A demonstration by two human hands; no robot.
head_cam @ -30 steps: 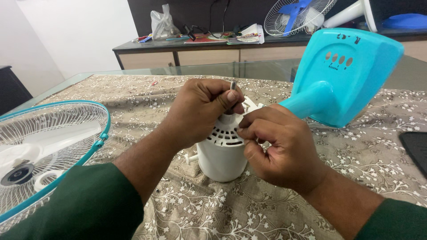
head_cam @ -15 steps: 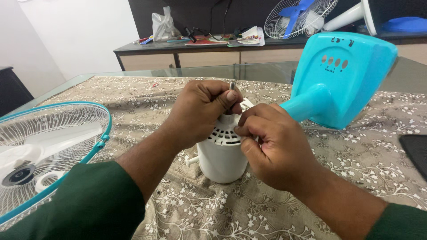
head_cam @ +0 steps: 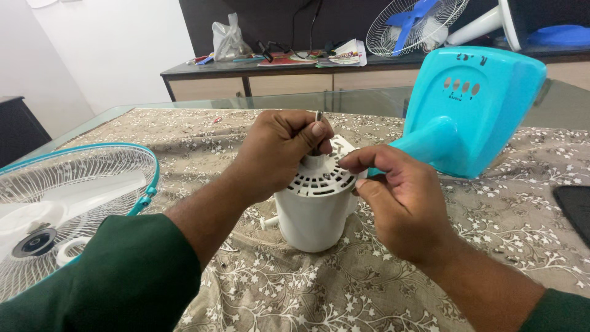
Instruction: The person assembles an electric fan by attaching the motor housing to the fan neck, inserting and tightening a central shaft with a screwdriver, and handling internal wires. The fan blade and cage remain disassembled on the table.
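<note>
A white plastic cylindrical fan motor housing (head_cam: 315, 212) with a slotted top stands upright on the brown floral tablecloth (head_cam: 295, 289), near the middle of the table and well back from the near edge. A thin grey metal shaft (head_cam: 318, 117) rises from its centre. The left hand (head_cam: 276, 150) is closed in a fist around the shaft, thumb pressed along it, with only the shaft's tip showing above the knuckles. The right hand (head_cam: 399, 197) sits just beside the housing on its right, fingertips pinched together at the slotted rim; whether anything small is held between them cannot be told. The two hands are close but not touching, with part of the slotted top visible between them. Just behind the right hand lies a turquoise plastic fan base with a short neck (head_cam: 470, 110), tilted on its side, the neck pointing towards the housing and leaving little room there. To the left, a white wire fan guard with a turquoise rim (head_cam: 74, 209) lies flat near the table's left edge, overhanging the cloth; open cloth lies between it and the housing. A dark flat object (head_cam: 574, 209) sits at the right edge of the view. The glass table edge (head_cam: 270, 97) runs behind the cloth, and beyond it stands a dark-topped wooden cabinet (head_cam: 276, 77).
</note>
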